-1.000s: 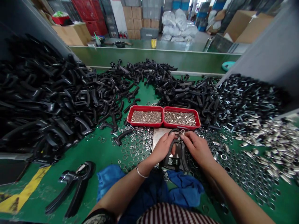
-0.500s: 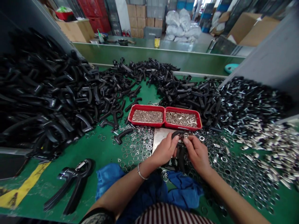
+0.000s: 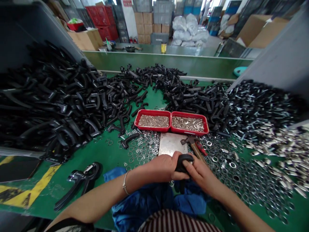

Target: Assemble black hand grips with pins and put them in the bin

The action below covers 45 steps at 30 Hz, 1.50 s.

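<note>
Both my hands hold one black plastic hand-grip piece point(image 3: 183, 160) close to my body, over a blue cloth point(image 3: 145, 203). My left hand point(image 3: 163, 167) wraps round its left side with fingers closed. My right hand point(image 3: 200, 172) pinches its right side near the top. A small hammer with a red handle point(image 3: 196, 146) lies just beyond my hands, beside a bare metal plate point(image 3: 172, 144). Two red trays point(image 3: 171, 121) of small metal parts stand behind the plate.
Big heaps of black plastic handles point(image 3: 55, 100) fill the left and back of the green table. Metal pins and sleeves point(image 3: 265, 129) pile at the right, loose rings point(image 3: 142, 148) in the middle. A finished black gripper point(image 3: 79, 180) lies at the front left.
My hands have pulled the black piece back from over the metal plate toward my body. The plate and the hammer, covered before, now show. The camera tilted slightly.
</note>
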Tool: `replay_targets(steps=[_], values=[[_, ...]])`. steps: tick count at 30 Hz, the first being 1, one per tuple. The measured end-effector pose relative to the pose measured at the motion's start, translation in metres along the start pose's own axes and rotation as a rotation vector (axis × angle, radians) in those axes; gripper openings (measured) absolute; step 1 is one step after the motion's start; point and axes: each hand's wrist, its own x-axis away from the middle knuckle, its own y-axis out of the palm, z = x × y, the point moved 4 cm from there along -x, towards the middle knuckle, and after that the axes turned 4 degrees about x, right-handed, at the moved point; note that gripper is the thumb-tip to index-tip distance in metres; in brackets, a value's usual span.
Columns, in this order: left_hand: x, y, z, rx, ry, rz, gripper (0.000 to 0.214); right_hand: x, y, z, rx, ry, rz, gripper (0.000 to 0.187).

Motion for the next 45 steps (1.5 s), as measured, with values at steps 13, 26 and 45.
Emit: replay_targets(steps=[13, 26, 45], values=[[-0.055, -0.033, -0.045, -0.367, -0.089, 0.042, 0.048, -0.109, -0.071, 0.035, 0.752, -0.125, 0.201, 0.023], [-0.179, -0.062, -0.053, -0.673, -0.013, 0.098, 0.024, -0.191, -0.067, 0.059, 0.949, -0.135, 0.134, 0.012], [-0.136, -0.077, -0.062, -0.127, -0.037, 0.635, 0.012, -0.124, -0.069, 0.048, 0.206, -0.123, 0.398, 0.021]])
